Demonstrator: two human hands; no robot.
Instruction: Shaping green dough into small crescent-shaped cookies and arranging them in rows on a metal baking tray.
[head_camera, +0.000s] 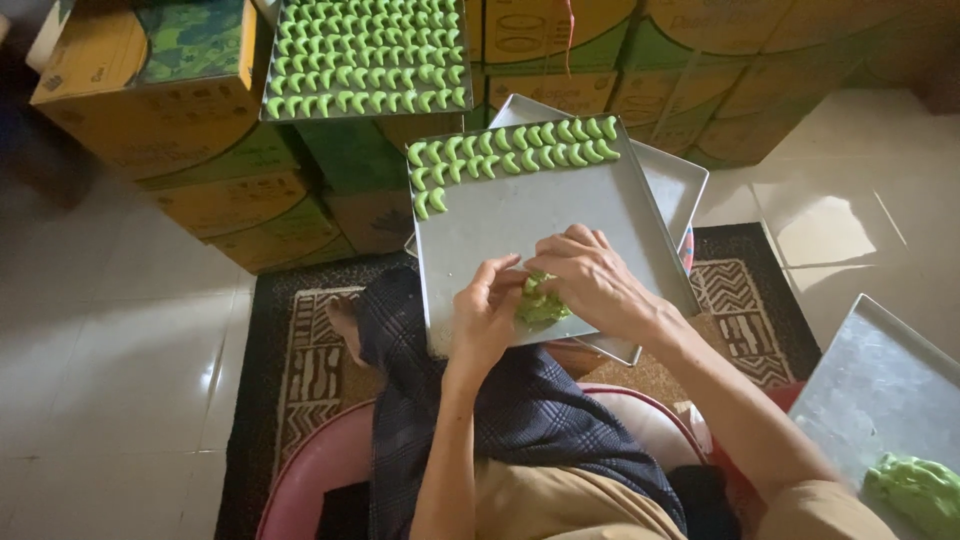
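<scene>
Both hands meet over a small lump of green dough (541, 303), which sits at the near edge of the metal tray (520, 215) resting on the person's lap. The left hand (487, 312) pinches the lump from its left side, fingers curled in a closed grip on it. The right hand (592, 280) cups over the lump from the right and above, its grip likewise closed on the dough.

Beyond the hands, the middle of the tray is bare metal up to the far edge, where rows of green crescent pieces (512, 152) run along the rim and a short column turns down the tray's left side. A second tray (672, 185) lies under the first, its corner jutting out to the right.

Farther off, behind the tray, a full tray of crescents (368, 55) sits on stacked cardboard boxes (180, 130). To the right of the tray, well apart, another metal tray (880, 390) holds a larger mass of green dough (915, 490) at its near corner. A patterned rug (300, 360) lies beneath the lap tray.
</scene>
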